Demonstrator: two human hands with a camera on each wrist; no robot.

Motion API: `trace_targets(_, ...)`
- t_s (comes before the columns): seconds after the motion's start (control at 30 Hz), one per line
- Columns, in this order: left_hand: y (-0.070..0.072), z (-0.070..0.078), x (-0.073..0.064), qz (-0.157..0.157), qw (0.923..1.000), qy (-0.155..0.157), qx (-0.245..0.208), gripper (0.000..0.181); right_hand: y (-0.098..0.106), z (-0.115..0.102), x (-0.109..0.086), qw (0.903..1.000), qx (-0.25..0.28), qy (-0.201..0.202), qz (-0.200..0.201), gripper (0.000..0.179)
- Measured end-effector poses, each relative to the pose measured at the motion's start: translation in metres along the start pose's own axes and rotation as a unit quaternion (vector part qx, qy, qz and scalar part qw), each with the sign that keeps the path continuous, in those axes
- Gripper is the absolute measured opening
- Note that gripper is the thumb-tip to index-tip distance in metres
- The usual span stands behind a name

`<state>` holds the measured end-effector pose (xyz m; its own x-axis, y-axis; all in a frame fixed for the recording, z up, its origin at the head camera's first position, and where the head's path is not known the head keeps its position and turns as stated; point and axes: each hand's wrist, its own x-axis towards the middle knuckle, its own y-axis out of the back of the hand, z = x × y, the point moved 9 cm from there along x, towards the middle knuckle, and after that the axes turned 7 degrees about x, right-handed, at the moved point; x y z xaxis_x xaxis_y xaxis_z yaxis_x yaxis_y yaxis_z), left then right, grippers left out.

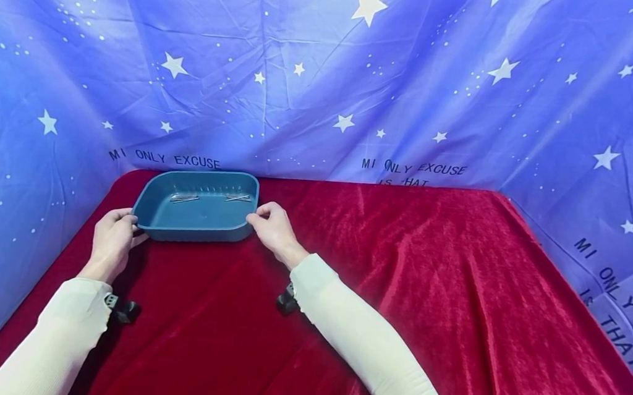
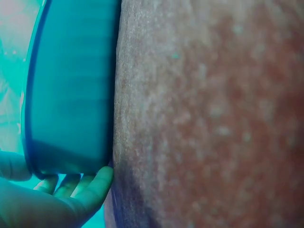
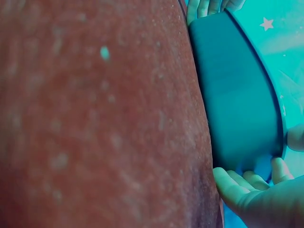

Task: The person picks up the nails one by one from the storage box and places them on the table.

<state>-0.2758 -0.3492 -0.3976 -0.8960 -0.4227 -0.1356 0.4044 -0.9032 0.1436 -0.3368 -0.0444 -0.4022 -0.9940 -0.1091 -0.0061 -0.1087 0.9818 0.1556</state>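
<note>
A dark teal plastic basin (image 1: 203, 218) with rounded corners rests at the back left of the red cloth. My left hand (image 1: 111, 241) grips its left end, thumb up at the rim. In the left wrist view, the other fingers (image 2: 97, 187) curl against the basin's outer wall (image 2: 71, 95). At the opposite end my right hand (image 1: 276, 229) pinches the rim between thumb and fingers, and its lower fingers (image 3: 232, 185) lie along the wall in the right wrist view. Two small groups of thin silvery sticks, a left one (image 1: 185, 199) and a right one (image 1: 238, 197), lie on the basin floor.
Red velvet cloth (image 1: 397, 303) with folds covers the table. A blue star-patterned curtain (image 1: 313, 98) hangs close behind the basin and down both sides. Black wrist cameras sit under the left sleeve (image 1: 55, 326) and the right sleeve (image 1: 362, 331).
</note>
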Motion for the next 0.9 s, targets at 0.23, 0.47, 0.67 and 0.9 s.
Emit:
trace_targets(0.23,-0.003,-0.003,-0.001,-0.005,0.9996,0.012,-0.025,0.018,0.005,0.0,0.001,1.0,0.002,0.01,0.001,0.013)
trace_targets(0.47,-0.006,-0.001,-0.004,-0.004,0.9995,0.01,-0.028,0.017,0.008,0.0,0.001,0.9999,0.0,0.011,0.004,0.013)
trace_targets(0.67,-0.01,-0.001,-0.005,-0.004,0.9999,0.008,-0.013,0.018,0.012,0.0,0.0,1.0,0.007,0.005,0.005,0.013)
trace_targets(0.9,-0.014,-0.001,-0.005,-0.004,0.9998,0.008,0.015,0.02,0.016,0.0,-0.001,0.9999,0.015,0.005,0.005,0.013)
